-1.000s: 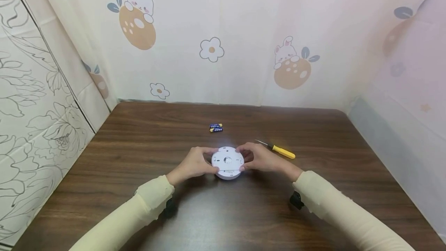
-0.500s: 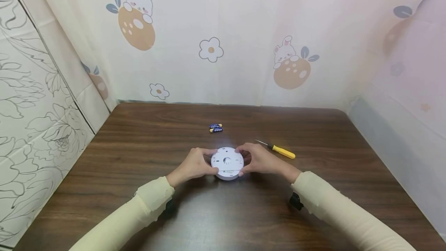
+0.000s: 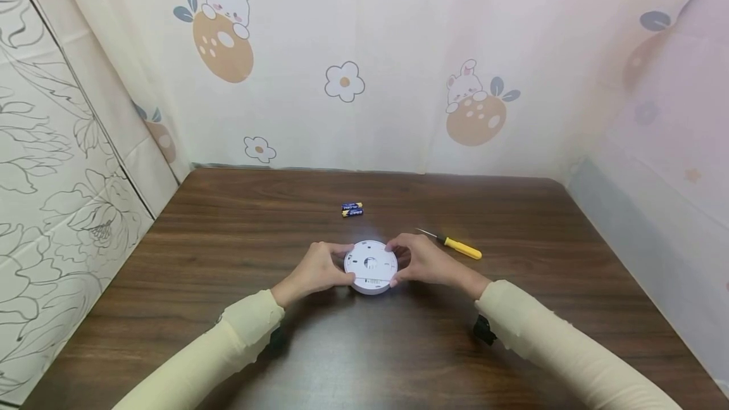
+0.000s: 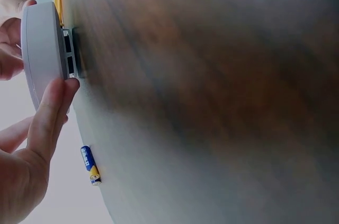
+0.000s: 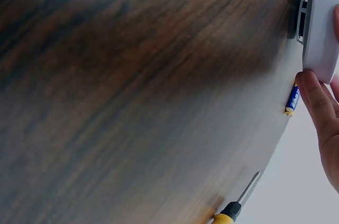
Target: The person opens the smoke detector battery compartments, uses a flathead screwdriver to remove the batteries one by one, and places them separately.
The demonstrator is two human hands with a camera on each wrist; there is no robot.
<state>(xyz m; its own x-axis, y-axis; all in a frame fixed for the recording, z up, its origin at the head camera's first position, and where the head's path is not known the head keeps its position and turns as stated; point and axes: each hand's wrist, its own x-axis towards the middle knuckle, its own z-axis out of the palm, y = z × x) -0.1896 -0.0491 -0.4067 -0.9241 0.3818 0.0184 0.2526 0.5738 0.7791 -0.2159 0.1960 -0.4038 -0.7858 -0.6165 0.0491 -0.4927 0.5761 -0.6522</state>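
A round white smoke detector is held back side up between both hands, low over the table. On its back are slots, a middle opening and a printed label. My left hand grips the left rim, thumb at the near side and fingers at the far side. At the right rim, my right hand grips it the same way. From the left wrist view, the detector shows its smooth side wall and a slotted part sticking out underneath, towards the table. Its front face is mostly hidden.
Two blue and yellow batteries lie behind the detector on the brown wooden table. A yellow-handled screwdriver lies to the right, just behind the right hand. A patterned curtain hangs along the table's back edge.
The detector's back plate has turned slightly clockwise between the hands. Both hands keep their grip at nearly the same place; batteries and screwdriver stay put.
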